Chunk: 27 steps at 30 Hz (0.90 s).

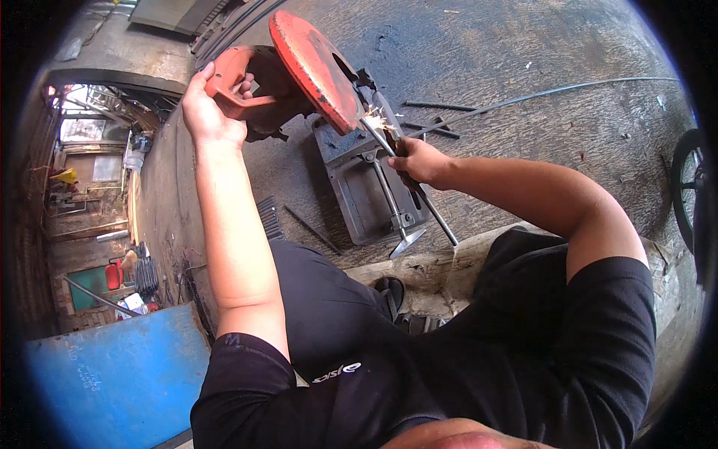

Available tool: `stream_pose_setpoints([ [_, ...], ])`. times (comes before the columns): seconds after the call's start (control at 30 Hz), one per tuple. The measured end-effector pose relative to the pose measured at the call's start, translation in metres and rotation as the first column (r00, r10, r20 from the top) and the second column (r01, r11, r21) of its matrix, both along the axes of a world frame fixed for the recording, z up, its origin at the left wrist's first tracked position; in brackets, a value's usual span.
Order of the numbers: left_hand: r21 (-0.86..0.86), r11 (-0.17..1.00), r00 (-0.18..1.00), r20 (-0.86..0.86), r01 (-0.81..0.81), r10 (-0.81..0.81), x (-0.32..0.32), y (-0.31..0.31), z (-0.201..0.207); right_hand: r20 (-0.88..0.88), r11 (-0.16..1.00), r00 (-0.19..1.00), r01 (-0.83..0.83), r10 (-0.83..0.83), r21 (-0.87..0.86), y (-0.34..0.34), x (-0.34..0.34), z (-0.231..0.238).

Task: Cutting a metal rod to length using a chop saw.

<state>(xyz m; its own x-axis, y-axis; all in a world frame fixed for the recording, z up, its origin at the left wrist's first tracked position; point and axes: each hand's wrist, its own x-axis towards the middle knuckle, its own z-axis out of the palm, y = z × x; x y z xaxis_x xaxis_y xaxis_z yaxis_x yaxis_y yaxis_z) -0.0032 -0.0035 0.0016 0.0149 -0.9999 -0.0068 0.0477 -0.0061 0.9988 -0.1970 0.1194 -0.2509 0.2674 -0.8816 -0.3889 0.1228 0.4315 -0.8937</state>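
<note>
Rough, dark-stained concrete floor spreads across the workspace, with short steel bars lying on it and a blue panel at the lower left. An abrasive cut-off saw sits on the floor in front of the person, and a metal rod runs slantwise from under its blade guard back toward the person's knees. The left hand is wrapped around the saw's loop handle, fingers through the opening; the right hand is closed around the rod, near the bright sparks. The rod should handle as stiff and fairly light for its length, smooth enough to twist in a loose grip, and probably hot near the sparks, so its cooler far end seems the safer place to hold. The saw head is likely heavy and rigid, best controlled by that loop alone, with fingers clear of the guard's edge. In looks, the rod is straight, slim and dull grey; the guard is a rounded orange-red disc, chipped and scuffed along its rim, above a dark grey base with a clamp screw.
</note>
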Motion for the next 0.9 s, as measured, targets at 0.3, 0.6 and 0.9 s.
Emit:
stream_pose_setpoints([
  [0.3,-0.009,1.000,1.000,0.003,0.009,-0.009,0.001,-0.001,-0.001,-0.315,0.973,0.947,-0.012,-0.062,-0.228,0.007,0.000,0.003],
  [0.6,-0.008,1.000,1.000,0.003,0.012,-0.012,0.001,0.000,-0.001,-0.509,0.911,0.834,-0.020,-0.211,-0.411,0.006,0.006,-0.009],
  [0.9,-0.019,1.000,1.000,-0.012,0.001,-0.001,0.000,0.001,-0.001,-0.187,0.998,0.982,-0.014,0.003,-0.058,0.007,-0.001,0.007],
])
